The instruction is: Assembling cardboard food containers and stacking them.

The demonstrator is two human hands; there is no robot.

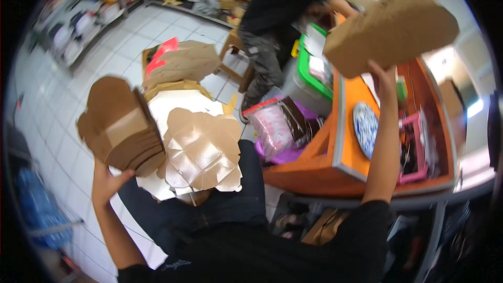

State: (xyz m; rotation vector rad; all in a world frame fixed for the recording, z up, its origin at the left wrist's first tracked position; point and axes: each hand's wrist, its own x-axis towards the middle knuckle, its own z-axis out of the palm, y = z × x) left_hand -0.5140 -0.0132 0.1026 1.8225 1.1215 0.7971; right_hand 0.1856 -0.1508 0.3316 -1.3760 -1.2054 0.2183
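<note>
My left hand [109, 182] grips a stack of nested brown cardboard pieces [123, 126] with scalloped edges, tilted beside my lap. Up at the right, my right hand [385, 79] has its fingers closed on the lower edge of a thick bundle of brown cardboard [393, 31], held above the orange desk. Between my arms, a creased die-cut cardboard sheet [204, 149], brown with a shiny surface, lies flat over white sheets [178, 104] at my lap. Just beyond rests another cardboard stack [183, 63] with a pink-red patch.
A blue-and-white oval dish [365, 128] lies on the orange desk [348, 149], near a pink frame [416, 149]. A green-rimmed bin [314, 86] and a bag of pink items [272, 128] stand beside it. Another person [277, 15] bends over at the back; shelves [78, 26] line the left.
</note>
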